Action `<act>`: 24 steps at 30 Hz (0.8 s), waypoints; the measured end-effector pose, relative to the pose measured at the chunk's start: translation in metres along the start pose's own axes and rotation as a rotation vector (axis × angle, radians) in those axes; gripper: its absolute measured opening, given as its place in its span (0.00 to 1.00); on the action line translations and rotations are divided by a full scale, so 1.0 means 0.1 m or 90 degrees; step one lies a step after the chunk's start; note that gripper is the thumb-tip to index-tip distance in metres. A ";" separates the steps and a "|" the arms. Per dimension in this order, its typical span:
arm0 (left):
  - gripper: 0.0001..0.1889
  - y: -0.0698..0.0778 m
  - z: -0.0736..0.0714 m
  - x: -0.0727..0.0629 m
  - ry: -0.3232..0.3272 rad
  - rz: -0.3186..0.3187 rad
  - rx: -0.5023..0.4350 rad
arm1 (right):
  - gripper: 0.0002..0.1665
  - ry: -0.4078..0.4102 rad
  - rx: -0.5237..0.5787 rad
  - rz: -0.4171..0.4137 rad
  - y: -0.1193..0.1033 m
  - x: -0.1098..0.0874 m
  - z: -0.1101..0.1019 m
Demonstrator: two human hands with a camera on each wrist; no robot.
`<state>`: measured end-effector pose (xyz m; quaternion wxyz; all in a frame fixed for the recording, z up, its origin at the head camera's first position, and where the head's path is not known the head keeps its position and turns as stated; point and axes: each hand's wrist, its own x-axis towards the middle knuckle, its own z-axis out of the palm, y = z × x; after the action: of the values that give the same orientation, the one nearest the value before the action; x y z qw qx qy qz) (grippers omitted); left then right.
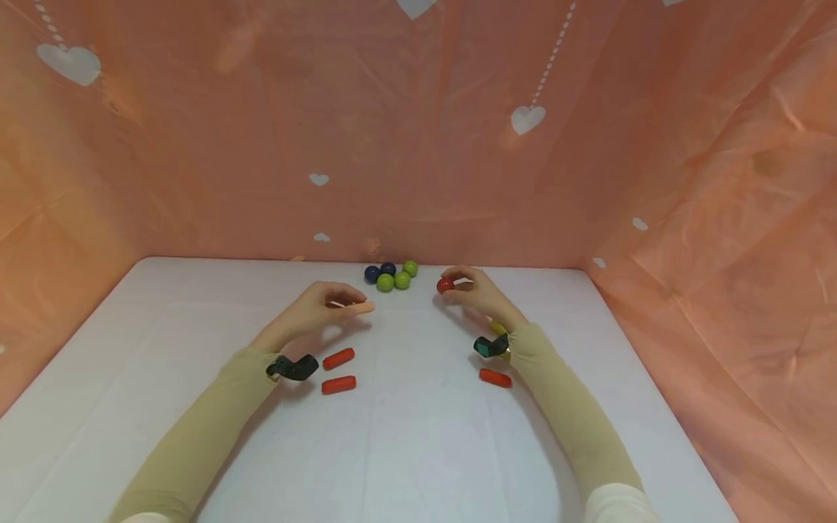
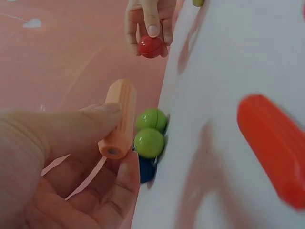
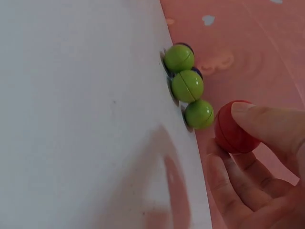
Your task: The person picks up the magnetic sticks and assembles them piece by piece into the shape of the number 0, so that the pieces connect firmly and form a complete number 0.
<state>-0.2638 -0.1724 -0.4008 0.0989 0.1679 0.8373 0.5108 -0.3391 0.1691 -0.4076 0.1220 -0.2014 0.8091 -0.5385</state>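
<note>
From left hand (image 1: 319, 305), peg (image 2: 126, 121) lengthwise rightward, apparently.

- Three glossy green balls (image 1: 385, 282) (image 1: 402, 280) (image 1: 410, 269)
- Two glossy dark blue balls (image 1: 372, 274) (image 1: 388, 269)
- One glossy red ball (image 1: 445, 285)
- Three red-orange cylinders (image 1: 338, 358) (image 1: 338, 385) (image 1: 495, 378)
- One pale orange grooved cylinder (image 2: 125, 102)
- At least one yellow piece (image 1: 498, 327), partly hidden, exact count unclear
- Two dark wrist-worn cameras (image 1: 296, 368) (image 1: 490, 346)

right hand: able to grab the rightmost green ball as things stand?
Probably not yet: the right hand pinches the red ball, which likely has to go down first. Otherwise the way to the rightmost green ball looks free.
</note>
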 end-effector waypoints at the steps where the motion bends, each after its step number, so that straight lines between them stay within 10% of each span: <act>1: 0.16 0.00 0.02 0.04 -0.005 0.004 0.000 | 0.25 -0.003 0.004 -0.004 -0.01 -0.02 0.00; 24: 0.11 -0.01 0.57 0.53 -0.058 0.052 -0.014 | 0.18 -0.100 0.020 -0.010 0.02 -0.22 0.42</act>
<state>-0.2941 -0.1060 -0.4273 0.1177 0.2238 0.8189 0.5153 -0.3024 0.1459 -0.4264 0.1839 -0.2471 0.7868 -0.5349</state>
